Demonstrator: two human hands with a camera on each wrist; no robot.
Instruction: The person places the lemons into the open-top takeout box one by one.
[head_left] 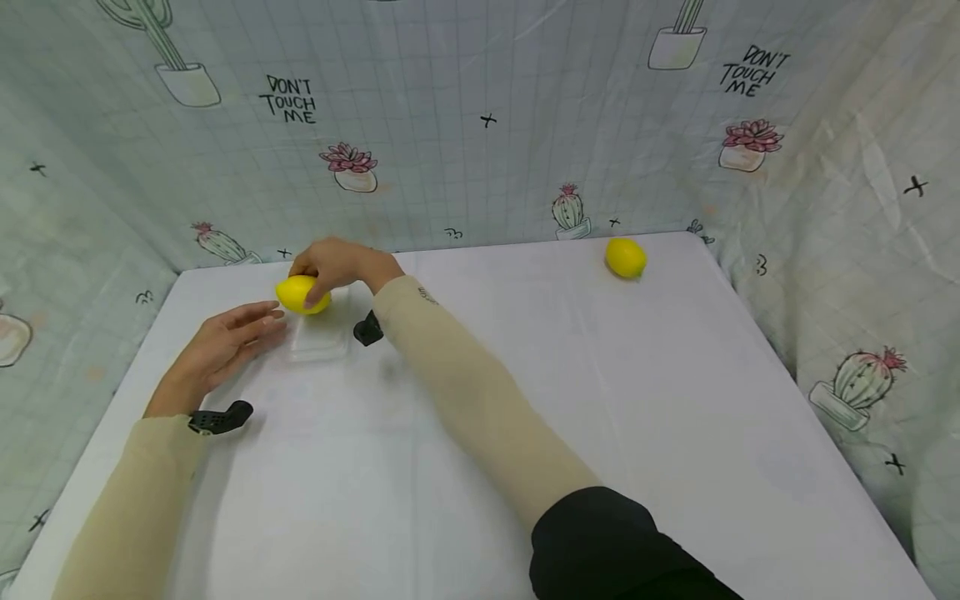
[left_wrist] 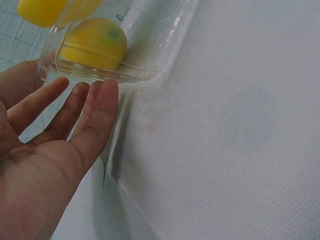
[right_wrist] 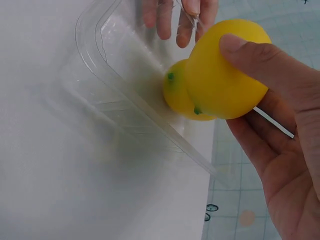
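Observation:
My right hand (head_left: 341, 262) pinches a yellow lemon (right_wrist: 227, 70) between thumb and fingers, holding it over a clear plastic container (head_left: 318, 346) at the table's far left. Inside the container, a second lemon (left_wrist: 95, 45) with a green tip shows through the wall; the held lemon partly covers it in the right wrist view. My left hand (head_left: 232, 346) is at the container's left side, fingers extended, fingertips right at the clear wall. In the head view, the right hand and held lemon hide the container's far end.
Another lemon (head_left: 626, 257) lies near the back right edge of the white table (head_left: 480, 400). A curtain (head_left: 450, 108) printed with cacti stands behind and at both sides. Black straps with small devices (head_left: 221, 417) are on the wrists.

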